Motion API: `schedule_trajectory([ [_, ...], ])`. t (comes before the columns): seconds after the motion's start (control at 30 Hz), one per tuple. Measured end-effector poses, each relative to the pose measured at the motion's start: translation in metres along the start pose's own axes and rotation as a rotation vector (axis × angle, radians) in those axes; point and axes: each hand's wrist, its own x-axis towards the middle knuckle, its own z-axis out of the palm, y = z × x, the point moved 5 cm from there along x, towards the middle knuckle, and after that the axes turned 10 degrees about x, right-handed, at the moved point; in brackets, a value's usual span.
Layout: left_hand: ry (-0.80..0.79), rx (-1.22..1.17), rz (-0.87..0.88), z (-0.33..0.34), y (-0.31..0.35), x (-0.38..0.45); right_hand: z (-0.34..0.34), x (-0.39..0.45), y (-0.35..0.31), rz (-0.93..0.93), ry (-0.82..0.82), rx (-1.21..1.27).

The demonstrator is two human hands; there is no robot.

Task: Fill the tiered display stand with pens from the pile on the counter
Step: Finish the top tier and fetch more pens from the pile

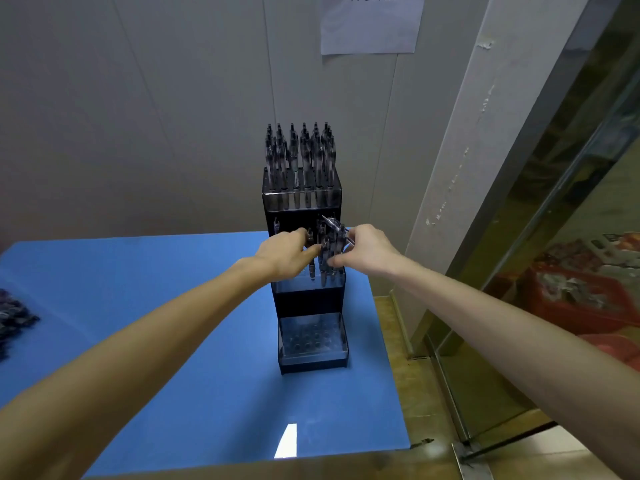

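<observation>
A dark three-tier display stand [304,299] stands on the blue counter [173,341]. Its top tier [300,188] is packed with several upright pens. The middle tier holds a few pens [323,268] on its right side. The bottom tier [311,337] shows bare holes. My left hand [284,251] pinches a pen over the middle tier. My right hand [367,251] grips a bundle of pens [334,228] at the tier's right side. The pen pile [14,317] lies at the counter's far left edge, partly cut off.
A pale wall stands close behind the stand, with a paper notice [370,26] taped high up. The counter's right edge runs just beside the stand. A glass door with a metal frame [519,271] is to the right, above a yellowish floor.
</observation>
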Motion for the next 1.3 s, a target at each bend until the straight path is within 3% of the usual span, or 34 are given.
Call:
schedule_trajectory([
  [0.2, 0.133, -0.153, 0.017, -0.022, -0.009, -0.013, -0.023, -0.006, -0.012, -0.177, 0.166, 0.125],
  [0.47, 0.296, -0.474, 0.083, -0.045, -0.005, -0.030, -0.023, -0.005, -0.022, -0.216, 0.154, 0.056],
  [0.63, 0.370, -0.448, 0.117, -0.049, -0.008, -0.030, -0.034, -0.008, -0.033, -0.336, 0.244, 0.321],
  [0.9, 0.511, -0.399, 0.190, -0.058, -0.006, -0.029, -0.036, -0.005, -0.044, -0.386, 0.246, 0.418],
  [1.03, 0.615, -0.389, 0.208, -0.066, -0.005, -0.033, -0.042, -0.006, -0.051, -0.421, 0.329, 0.420],
  [1.3, 0.553, -0.384, 0.198, -0.053, -0.004, -0.034, -0.033, -0.006, -0.055, -0.417, 0.358, 0.150],
])
